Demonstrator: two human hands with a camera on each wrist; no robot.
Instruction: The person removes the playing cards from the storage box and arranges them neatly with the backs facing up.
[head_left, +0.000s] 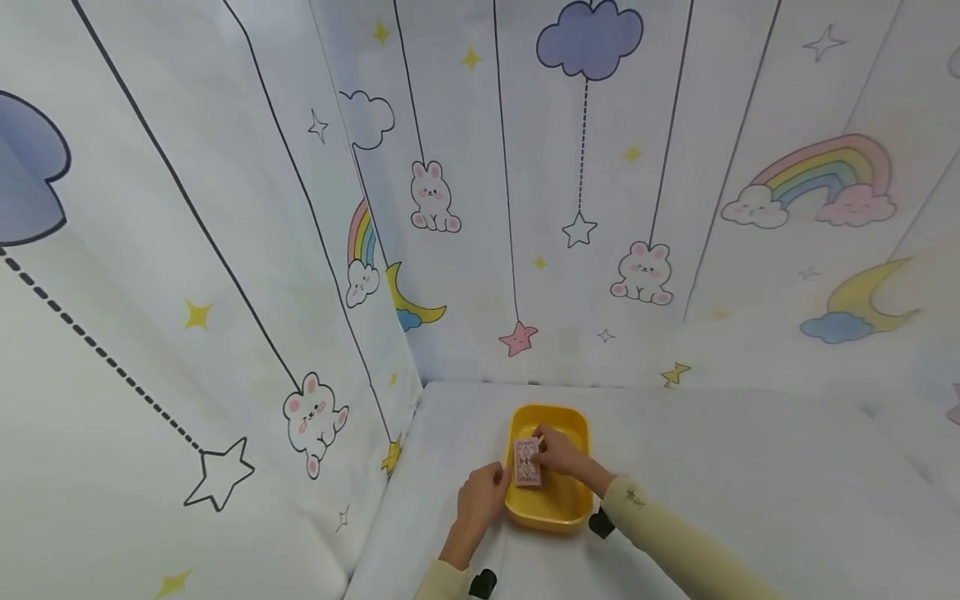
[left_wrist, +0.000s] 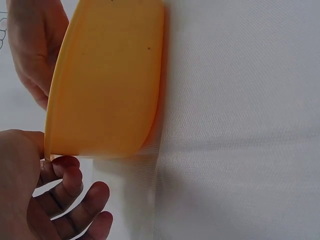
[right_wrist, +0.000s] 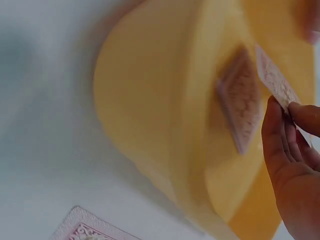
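A yellow plastic basin [head_left: 551, 525] stands on the white cloth, as the head view shows. My left hand [head_left: 481, 493] pinches its rim on the left side, thumb on one face and fingertips on the other, seen closely in the left wrist view. Over the basin, my right hand [head_left: 564, 457] pinches a pink-patterned playing card [right_wrist: 276, 82] between thumb and fingers. Inside the basin lies a small stack of similar cards [right_wrist: 243, 102], just apart from the held card in the right wrist view. That view is partly blurred.
Another pink-patterned card [right_wrist: 90, 227] shows at the bottom edge of the right wrist view, outside the basin. White cloth [head_left: 750, 483] spreads around the basin. Behind and to the left rise hangings [head_left: 480, 267] printed with rabbits, stars and clouds.
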